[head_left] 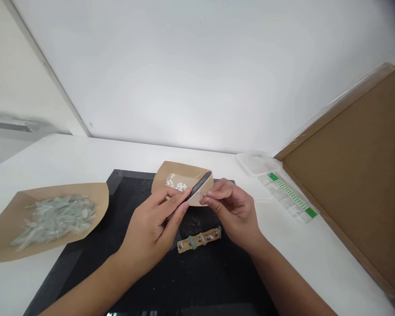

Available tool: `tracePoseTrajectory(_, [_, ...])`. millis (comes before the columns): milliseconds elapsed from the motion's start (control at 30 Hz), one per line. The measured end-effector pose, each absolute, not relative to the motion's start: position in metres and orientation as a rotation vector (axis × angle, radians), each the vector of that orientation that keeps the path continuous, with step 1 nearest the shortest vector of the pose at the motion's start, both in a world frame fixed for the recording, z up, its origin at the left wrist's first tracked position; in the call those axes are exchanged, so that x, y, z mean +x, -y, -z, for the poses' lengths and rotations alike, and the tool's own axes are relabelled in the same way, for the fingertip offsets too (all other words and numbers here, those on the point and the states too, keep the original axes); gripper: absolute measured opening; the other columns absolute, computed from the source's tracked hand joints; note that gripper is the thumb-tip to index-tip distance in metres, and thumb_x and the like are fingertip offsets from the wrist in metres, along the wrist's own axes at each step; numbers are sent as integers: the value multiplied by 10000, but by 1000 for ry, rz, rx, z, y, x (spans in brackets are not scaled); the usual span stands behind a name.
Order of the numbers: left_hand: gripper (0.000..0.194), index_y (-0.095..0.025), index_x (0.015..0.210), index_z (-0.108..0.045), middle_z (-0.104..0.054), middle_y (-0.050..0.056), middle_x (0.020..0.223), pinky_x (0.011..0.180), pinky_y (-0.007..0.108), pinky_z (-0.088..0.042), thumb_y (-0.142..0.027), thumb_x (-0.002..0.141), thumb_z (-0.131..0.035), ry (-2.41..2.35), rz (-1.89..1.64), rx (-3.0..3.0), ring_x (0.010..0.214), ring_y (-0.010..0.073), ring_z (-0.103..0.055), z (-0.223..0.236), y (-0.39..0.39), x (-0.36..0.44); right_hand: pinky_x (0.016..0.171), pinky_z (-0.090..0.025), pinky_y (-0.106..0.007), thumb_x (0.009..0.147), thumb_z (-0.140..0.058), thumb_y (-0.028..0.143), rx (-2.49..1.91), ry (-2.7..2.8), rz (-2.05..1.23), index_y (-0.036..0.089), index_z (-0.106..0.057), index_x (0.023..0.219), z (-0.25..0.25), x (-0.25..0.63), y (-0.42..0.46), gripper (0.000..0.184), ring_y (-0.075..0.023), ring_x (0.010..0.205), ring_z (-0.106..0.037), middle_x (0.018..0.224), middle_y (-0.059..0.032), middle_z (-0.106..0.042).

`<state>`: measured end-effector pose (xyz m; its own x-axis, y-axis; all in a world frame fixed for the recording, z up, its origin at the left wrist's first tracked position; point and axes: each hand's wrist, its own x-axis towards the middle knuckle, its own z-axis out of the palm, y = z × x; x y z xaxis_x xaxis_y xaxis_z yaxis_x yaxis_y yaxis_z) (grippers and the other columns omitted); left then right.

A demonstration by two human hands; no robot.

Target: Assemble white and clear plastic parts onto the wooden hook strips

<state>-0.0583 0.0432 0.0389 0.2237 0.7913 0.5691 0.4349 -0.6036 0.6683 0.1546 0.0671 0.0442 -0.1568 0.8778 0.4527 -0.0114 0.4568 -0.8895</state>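
Observation:
Between the thumb and fingers of my left hand [151, 226] is a dark, narrow nail file [201, 183] with a pale edge, tilted up to the right. My right hand [235, 210] is closed in a pinch close beside the file's pale side; whatever sits between those fingertips is too small to make out. Below both hands, a tan strip [184, 246] with a wavy edge lies on the black mat [197, 285], bearing several small shiny and pale green pieces. Behind the file stands a brown paper tray [184, 168] holding small white flakes [180, 186].
At left, another brown paper tray [3, 237] holds a heap of pale green slivers [59, 217], blurred. On the right lie a clear compartment box [291, 197] with a green label and its pale lid [258, 163]. A large cardboard box [355, 175] borders the right side.

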Motion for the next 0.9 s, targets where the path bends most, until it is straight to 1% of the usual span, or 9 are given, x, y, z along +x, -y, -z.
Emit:
tracePoseTrajectory(67, [358, -214, 1380, -692, -691, 65, 1083, 869, 281, -557, -178, 1042, -579, -1143, -1326, 2138, 950, 159, -686, -38, -43, -56, 737, -582, -341, 941, -749, 169, -809, 1582, -851, 250, -719, 927, -42, 155, -68, 88, -175, 837, -683, 894, -21, -673])
tracePoseTrajectory(167, [345, -206, 1365, -704, -697, 70, 1095, 878, 286, -565, -207, 1034, -607, -1144, -1307, 2125, 933, 162, -694, -38, -42, -55, 712, -569, -351, 957, -718, 159, -820, 1671, -709, 251, -720, 944, -39, 157, -68, 93, -184, 821, -669, 876, -27, -677])
tracePoseTrajectory(267, [313, -211, 1325, -734, -707, 63, 1058, 808, 264, -572, -239, 1045, -597, -1164, -1269, 2102, 870, 150, -701, -40, -41, -57, 705, -566, -361, 968, -704, 155, -820, 1706, -653, 252, -713, 950, -37, 157, -67, 99, -185, 793, -673, 849, -23, -688])
tracePoseTrajectory(367, [286, -231, 1271, -765, -721, 53, 1062, 752, 255, -561, -252, 1058, -576, -1230, -1241, 2154, 816, 136, -699, -42, -42, -59, 738, -580, -371, 981, -687, 158, -833, 1719, -646, 245, -683, 946, -37, 155, -67, 94, -192, 816, -696, 839, -23, -697])
tracePoseTrajectory(433, [273, -232, 1259, -769, -733, 50, 1077, 770, 262, -558, -253, 1049, -596, -1270, -1268, 2205, 838, 143, -705, -42, -42, -61, 761, -580, -374, 982, -679, 153, -859, 1742, -608, 241, -661, 937, -36, 154, -67, 101, -191, 823, -699, 839, -20, -696])
tracePoseTrajectory(533, [277, -211, 1273, -756, -744, 49, 1069, 834, 274, -560, -261, 1020, -654, -1307, -1288, 2200, 917, 165, -715, -41, -43, -62, 753, -565, -355, 976, -674, 131, -898, 1816, -461, 239, -639, 918, -36, 153, -70, 127, -182, 802, -680, 815, -9, -680])
tracePoseTrajectory(667, [285, -216, 1272, -754, -726, 25, 986, 843, 272, -549, -273, 1003, -681, -1304, -1209, 2128, 907, 160, -699, -40, -44, -63, 699, -532, -307, 996, -657, 136, -933, 1954, -217, 231, -605, 920, -38, 153, -71, 132, -164, 779, -656, 818, -12, -669])
tracePoseTrajectory(800, [258, -257, 1232, -781, -680, -1, 895, 768, 249, -530, -239, 993, -685, -1275, -1216, 2100, 821, 135, -664, -40, -43, -64, 659, -474, -301, 1013, -641, 155, -996, 2041, -77, 227, -565, 891, -42, 152, -67, 161, -161, 739, -629, 841, -25, -688])
tracePoseTrajectory(900, [240, -256, 1200, -797, -632, -12, 803, 699, 235, -511, -226, 987, -689, -1290, -1266, 2122, 735, 122, -631, -39, -43, -62, 645, -439, -308, 1022, -609, 163, -1045, 2089, 23, 231, -525, 862, -44, 149, -64, 193, -166, 696, -589, 800, -24, -674])
